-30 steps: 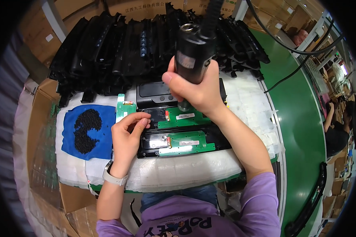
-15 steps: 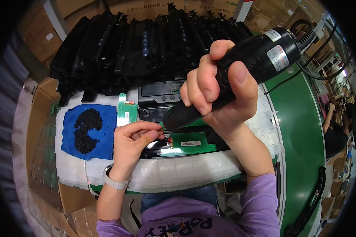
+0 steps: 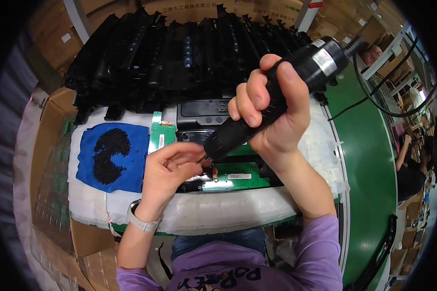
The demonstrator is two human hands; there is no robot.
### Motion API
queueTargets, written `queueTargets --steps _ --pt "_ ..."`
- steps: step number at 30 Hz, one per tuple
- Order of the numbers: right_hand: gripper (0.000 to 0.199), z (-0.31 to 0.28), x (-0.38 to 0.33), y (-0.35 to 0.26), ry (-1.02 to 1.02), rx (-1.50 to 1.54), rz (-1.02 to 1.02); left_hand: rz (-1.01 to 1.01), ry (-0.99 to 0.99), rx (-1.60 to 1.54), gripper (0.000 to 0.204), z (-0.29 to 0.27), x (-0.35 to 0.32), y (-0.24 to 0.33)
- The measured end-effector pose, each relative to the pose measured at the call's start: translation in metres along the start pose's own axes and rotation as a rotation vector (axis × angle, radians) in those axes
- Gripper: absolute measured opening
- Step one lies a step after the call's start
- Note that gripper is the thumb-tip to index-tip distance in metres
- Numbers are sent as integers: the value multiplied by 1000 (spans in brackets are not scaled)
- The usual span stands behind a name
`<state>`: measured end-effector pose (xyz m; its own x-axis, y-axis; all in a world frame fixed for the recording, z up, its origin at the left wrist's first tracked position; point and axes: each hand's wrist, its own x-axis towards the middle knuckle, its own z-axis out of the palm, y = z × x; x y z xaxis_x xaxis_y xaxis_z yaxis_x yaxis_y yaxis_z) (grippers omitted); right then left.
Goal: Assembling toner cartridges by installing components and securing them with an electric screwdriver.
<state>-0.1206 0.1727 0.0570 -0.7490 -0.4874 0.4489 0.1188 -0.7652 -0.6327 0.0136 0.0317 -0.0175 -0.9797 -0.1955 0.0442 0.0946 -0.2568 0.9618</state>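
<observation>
My right hand (image 3: 277, 104) is wrapped around a black electric screwdriver (image 3: 247, 121), tilted with its bit end down to the left and its cable end up to the right. Curled fingers of my left hand (image 3: 172, 167), which has a white watch on the wrist, come together at the bit; anything pinched there is too small to make out. Just below and to the right lies a green circuit board (image 3: 252, 182) in a black plastic housing (image 3: 192, 186). Another green circuit board (image 3: 156, 140) rests behind my left hand.
Small black screws (image 3: 107, 172) lie heaped on a blue cloth (image 3: 136, 177) at the left. Long black plastic housings (image 3: 155, 72) are stacked along the back. White padding (image 3: 218, 213) covers the table. A cable (image 3: 359, 99) loops at the right, beyond which a person (image 3: 412, 165) sits.
The screwdriver's tip has moved slightly right and become more visible, with its rear end shifting left. My left fingers have come up to the bit. The view has shifted slightly.
</observation>
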Motion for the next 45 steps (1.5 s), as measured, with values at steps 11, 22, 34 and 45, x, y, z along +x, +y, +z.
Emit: queueTargets --steps 11,22,34,45 --pt "18 -13 14 18 -80 -589 -19 25 692 2003 36 -112 -34 37" --pt "14 -17 17 29 -112 -592 11 178 781 1794 11 -120 -26 29" --pt "18 -18 13 26 -140 -614 -24 333 726 1684 10 -104 -14 35" --pt "28 -9 10 -24 -197 -99 -91 -35 70 332 11 -28 18 25"
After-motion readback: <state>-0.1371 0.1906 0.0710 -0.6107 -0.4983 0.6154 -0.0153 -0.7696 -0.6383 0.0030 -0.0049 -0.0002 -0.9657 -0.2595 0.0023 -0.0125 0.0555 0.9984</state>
